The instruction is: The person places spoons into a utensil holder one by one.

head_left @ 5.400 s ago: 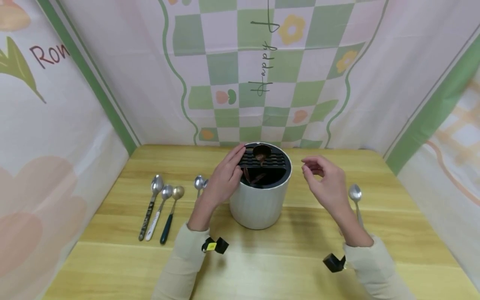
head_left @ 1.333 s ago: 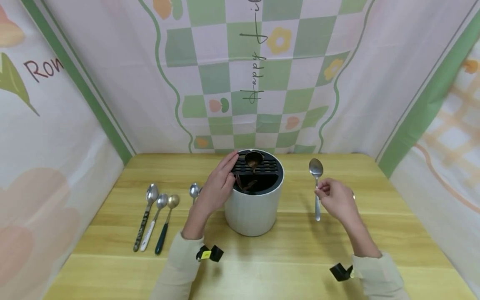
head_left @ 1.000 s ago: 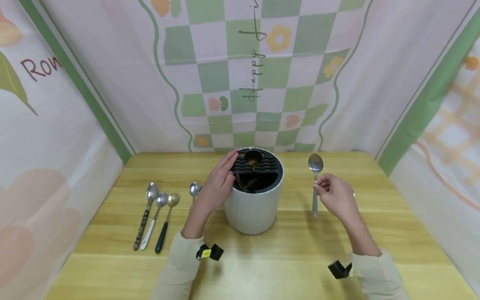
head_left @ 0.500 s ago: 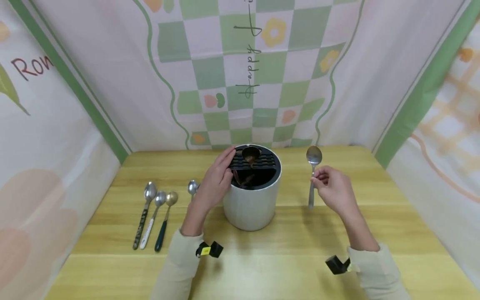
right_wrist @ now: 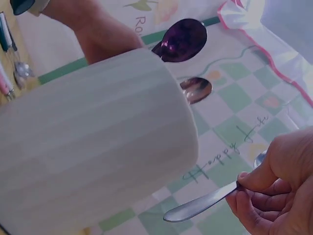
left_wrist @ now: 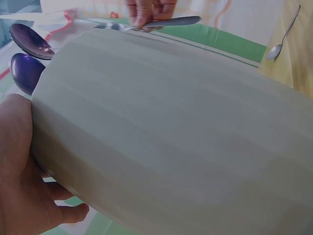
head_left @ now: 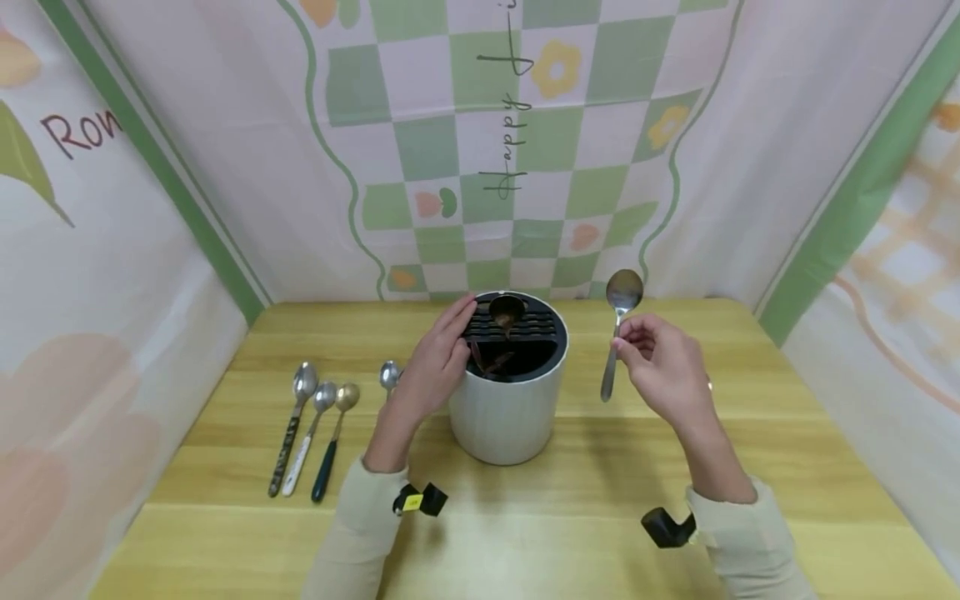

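Note:
A white ribbed canister (head_left: 506, 421) stands mid-table, with a black slotted lid (head_left: 551, 329). Dark, shiny spoons stand in it; the bowl of one spoon (head_left: 507, 310) shows above the slots, and in the right wrist view a purple-dark spoon (right_wrist: 185, 40) and a brownish spoon (right_wrist: 198, 90) stick out past its rim. My left hand (head_left: 431, 371) rests on the canister's left side, fingers extended along the rim. Right of the canister, my right hand (head_left: 663, 362) pinches a silver spoon (head_left: 624, 292) by its handle, bowl up, tilted, clear of the table and apart from the canister.
At left lie a spoon with a black patterned handle (head_left: 282, 450), a white-handled spoon (head_left: 303, 454) and a green-handled spoon (head_left: 326, 467). Beside my left wrist lies another spoon (head_left: 389, 375), partly hidden. A further spoon (left_wrist: 275, 51) lies on the table in the left wrist view.
My right hand was empty 5.4 s ago; it has since picked up the silver spoon. Over the last second the spoon rose, moved slightly left and tilted. The left hand stays on the canister.

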`<action>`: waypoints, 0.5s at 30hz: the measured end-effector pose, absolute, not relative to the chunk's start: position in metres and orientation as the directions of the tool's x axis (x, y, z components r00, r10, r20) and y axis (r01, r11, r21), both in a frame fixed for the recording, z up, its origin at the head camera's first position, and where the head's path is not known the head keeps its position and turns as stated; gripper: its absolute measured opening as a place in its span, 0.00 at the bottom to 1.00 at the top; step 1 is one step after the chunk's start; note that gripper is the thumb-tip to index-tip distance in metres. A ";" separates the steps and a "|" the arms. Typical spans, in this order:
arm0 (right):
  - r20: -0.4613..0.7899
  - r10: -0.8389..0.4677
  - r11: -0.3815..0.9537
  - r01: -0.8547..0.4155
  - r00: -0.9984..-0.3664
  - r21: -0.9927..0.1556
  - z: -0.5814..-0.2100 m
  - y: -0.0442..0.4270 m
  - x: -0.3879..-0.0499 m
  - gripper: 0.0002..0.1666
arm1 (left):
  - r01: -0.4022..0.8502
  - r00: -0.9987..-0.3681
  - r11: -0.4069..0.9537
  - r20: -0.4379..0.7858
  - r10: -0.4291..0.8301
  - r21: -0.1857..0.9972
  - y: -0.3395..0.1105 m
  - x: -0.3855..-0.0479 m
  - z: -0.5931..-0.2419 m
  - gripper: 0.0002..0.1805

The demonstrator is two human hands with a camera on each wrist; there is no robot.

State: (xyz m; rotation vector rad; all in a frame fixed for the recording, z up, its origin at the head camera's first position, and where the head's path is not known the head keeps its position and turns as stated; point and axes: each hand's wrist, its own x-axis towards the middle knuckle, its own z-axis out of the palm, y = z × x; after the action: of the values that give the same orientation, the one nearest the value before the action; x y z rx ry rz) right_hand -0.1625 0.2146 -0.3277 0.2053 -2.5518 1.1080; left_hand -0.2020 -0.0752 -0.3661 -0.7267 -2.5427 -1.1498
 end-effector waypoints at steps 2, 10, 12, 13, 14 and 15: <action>0.376 0.011 0.672 -0.271 -0.927 -0.689 -0.324 0.212 -0.161 0.06 | 0.540 -0.841 0.562 0.418 0.342 0.627 -0.074 -0.202 -0.367 0.30; 0.405 0.026 0.629 -0.300 -0.914 -0.717 -0.308 0.200 -0.161 0.09 | 0.542 -0.840 0.556 0.415 0.349 0.630 -0.073 -0.202 -0.365 0.30; 0.423 0.023 0.619 -0.319 -0.906 -0.718 -0.304 0.197 -0.162 0.10 | 0.543 -0.840 0.558 0.417 0.347 0.627 -0.074 -0.202 -0.364 0.30; 0.433 0.022 0.613 -0.329 -0.901 -0.718 -0.302 0.195 -0.162 0.10 | 0.540 -0.842 0.561 0.415 0.345 0.628 -0.074 -0.202 -0.364 0.31; 0.440 0.021 0.605 -0.339 -0.898 -0.721 -0.300 0.194 -0.163 0.10 | 0.537 -0.843 0.561 0.414 0.342 0.630 -0.075 -0.202 -0.363 0.31; 0.446 0.022 0.596 -0.347 -0.895 -0.725 -0.297 0.192 -0.163 0.10 | 0.533 -0.846 0.564 0.411 0.339 0.631 -0.075 -0.202 -0.363 0.31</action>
State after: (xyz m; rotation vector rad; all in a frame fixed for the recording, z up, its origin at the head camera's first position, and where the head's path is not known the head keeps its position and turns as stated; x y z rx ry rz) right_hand -0.1630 0.1916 -0.2974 0.2597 -2.4148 1.2230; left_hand -0.2021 -0.0755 -0.3633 -0.7262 -2.5555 -1.1530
